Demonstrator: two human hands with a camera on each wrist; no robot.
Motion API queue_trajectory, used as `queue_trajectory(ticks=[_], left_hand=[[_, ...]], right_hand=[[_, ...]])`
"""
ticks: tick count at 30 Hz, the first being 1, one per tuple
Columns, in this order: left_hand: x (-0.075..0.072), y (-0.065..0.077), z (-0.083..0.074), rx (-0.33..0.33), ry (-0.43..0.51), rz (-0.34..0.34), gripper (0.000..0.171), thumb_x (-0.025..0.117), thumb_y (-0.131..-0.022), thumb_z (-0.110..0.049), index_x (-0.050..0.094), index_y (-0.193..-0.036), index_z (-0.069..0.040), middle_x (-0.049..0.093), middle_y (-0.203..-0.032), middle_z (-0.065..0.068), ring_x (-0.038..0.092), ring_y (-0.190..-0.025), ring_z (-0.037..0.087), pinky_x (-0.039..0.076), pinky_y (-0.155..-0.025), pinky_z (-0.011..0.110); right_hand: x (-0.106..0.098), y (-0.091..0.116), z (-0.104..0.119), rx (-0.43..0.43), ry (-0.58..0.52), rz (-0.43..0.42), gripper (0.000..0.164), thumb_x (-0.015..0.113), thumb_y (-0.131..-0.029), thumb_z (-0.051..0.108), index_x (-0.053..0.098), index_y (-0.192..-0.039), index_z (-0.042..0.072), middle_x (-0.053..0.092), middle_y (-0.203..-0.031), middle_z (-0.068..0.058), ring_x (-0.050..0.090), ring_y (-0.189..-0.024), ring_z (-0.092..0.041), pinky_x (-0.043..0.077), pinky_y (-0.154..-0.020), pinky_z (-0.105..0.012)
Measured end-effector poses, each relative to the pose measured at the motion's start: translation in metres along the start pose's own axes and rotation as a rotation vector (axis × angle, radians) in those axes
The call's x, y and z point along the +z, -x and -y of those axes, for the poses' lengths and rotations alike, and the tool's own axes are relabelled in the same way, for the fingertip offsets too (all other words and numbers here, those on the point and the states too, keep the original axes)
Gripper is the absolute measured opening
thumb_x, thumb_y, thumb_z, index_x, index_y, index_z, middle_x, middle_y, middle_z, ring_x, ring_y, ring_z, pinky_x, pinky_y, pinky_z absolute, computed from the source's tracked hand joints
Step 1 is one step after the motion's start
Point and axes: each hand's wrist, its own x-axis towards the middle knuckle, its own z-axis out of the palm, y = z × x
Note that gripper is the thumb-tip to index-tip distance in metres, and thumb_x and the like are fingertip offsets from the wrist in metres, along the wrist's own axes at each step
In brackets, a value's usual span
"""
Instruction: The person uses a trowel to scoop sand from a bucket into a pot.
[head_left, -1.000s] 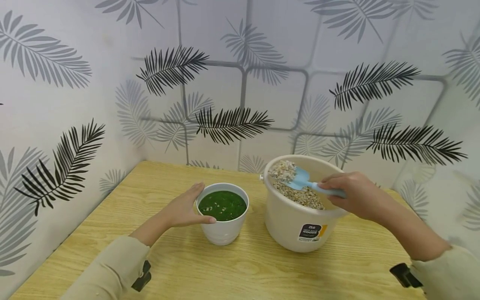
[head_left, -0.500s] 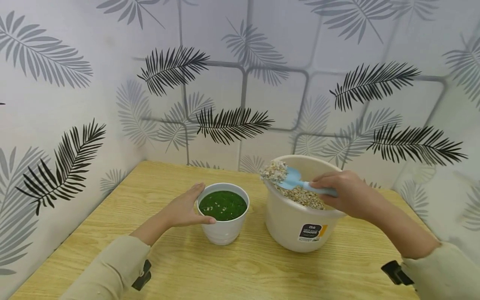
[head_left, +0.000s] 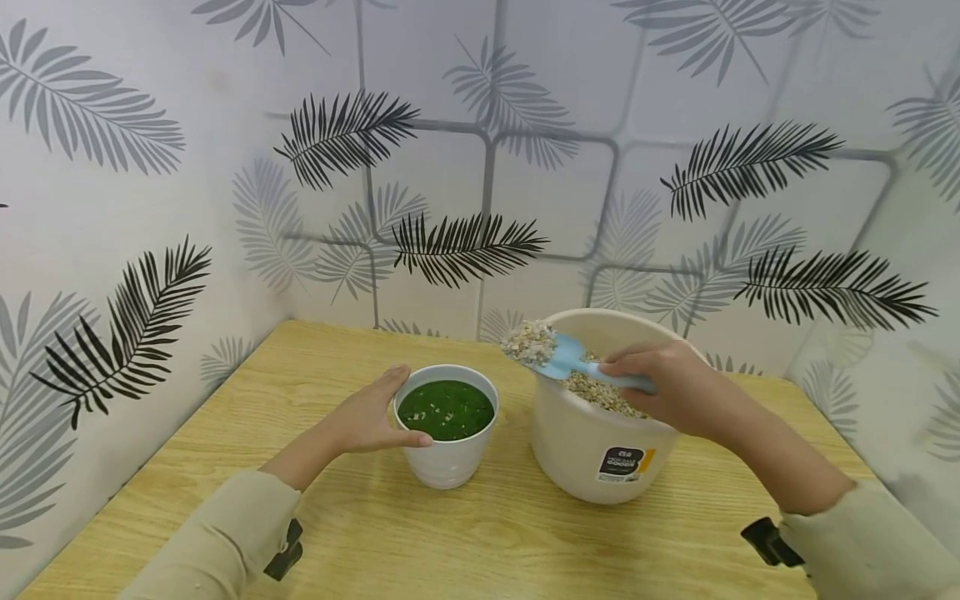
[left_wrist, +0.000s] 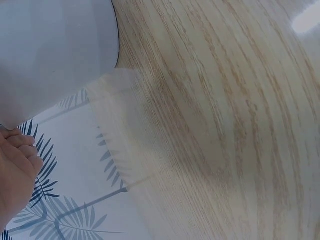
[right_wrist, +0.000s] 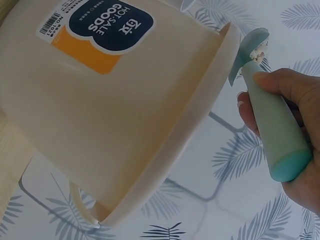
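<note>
The blue shovel is sitting in the right hand, its blade hanging at the bucket's left rim and its heap of pale grains reaching past that rim into the gap beside the pot. The fingers are curling round the handle with the thumb pressing near the neck, seemingly to stop the blade from rolling. The blade is lying fairly flat, probably because a heap this loose would be spilling at a tilt.

The left hand is clasping the white pot, thumb lying along the near rim and fingers reaching round the far left side, likely as a brace. That hold is leaving the pot's right side and most of its mouth free, with a green mass showing inside.

More grit is lying in the cream bucket. Pot and bucket are standing upright and apart, a strip of table running between them. The patterned wall is rising behind, so the rear is looking tighter, while open air is spreading above the pot. Whether the blade is touching the bucket's rim, the views are not settling.
</note>
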Motion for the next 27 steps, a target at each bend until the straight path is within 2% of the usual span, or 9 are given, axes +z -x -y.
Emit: queue_trajectory(ticks=[5, 13, 27], left_hand=[[0.000, 0.000, 0.000, 0.002, 0.002, -0.002, 0.110, 0.072, -0.070, -0.057, 0.022, -0.144, 0.006, 0.023, -0.151, 0.024, 0.022, -0.140, 0.039, 0.028, -0.109, 0.055], [-0.001, 0.001, 0.001, 0.003, 0.004, -0.006, 0.110, 0.072, -0.070, -0.058, 0.023, -0.144, 0.006, 0.024, -0.151, 0.024, 0.023, -0.139, 0.039, 0.028, -0.109, 0.055], [0.000, -0.001, 0.003, 0.013, 0.008, -0.004, 0.112, 0.070, -0.069, -0.061, 0.022, -0.145, 0.005, 0.023, -0.151, 0.024, 0.022, -0.140, 0.039, 0.028, -0.109, 0.055]], right_hand=[[0.003, -0.004, 0.003, -0.038, 0.045, -0.027, 0.028, 0.070, -0.074, -0.004, 0.072, -0.101, 0.002, 0.071, -0.100, -0.011, 0.067, -0.091, -0.027, 0.052, -0.066, -0.031], [0.011, -0.011, 0.007, -0.093, 0.101, -0.073, 0.027, 0.072, -0.071, -0.001, 0.074, -0.097, 0.005, 0.072, -0.094, -0.008, 0.068, -0.085, -0.022, 0.054, -0.066, -0.031], [0.020, -0.019, 0.019, -0.058, 0.005, -0.022, 0.028, 0.070, -0.074, -0.003, 0.072, -0.101, 0.002, 0.071, -0.100, -0.011, 0.067, -0.092, -0.027, 0.056, -0.074, -0.035]])
